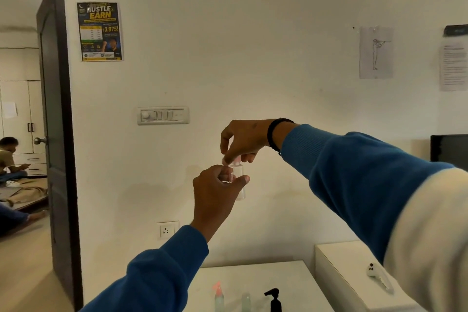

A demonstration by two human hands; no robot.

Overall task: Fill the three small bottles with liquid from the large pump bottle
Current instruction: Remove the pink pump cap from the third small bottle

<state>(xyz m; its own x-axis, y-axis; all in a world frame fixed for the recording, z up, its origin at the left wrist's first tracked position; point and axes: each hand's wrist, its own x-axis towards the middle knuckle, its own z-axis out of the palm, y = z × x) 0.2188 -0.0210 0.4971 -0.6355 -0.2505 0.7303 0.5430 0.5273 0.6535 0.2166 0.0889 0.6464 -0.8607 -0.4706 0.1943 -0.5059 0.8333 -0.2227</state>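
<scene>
I hold a small clear bottle (240,185) up at chest height in front of the wall. My left hand (215,192) grips its body, fingers and thumb curled round it. My right hand (243,143) comes from above and pinches the pinkish cap (229,161) at its neck. Far below, on the white table (291,278), stand a small bottle with a pink cap (219,297), a second small clear bottle (246,301), and the black pump head of the large bottle (274,299), its body cut off by the frame edge.
A second white table (336,261) on the right carries a white controller (378,275). A dark door (54,134) stands open on the left, with people sitting on the floor of the room beyond. A switch panel (163,115) and socket (167,230) are on the wall.
</scene>
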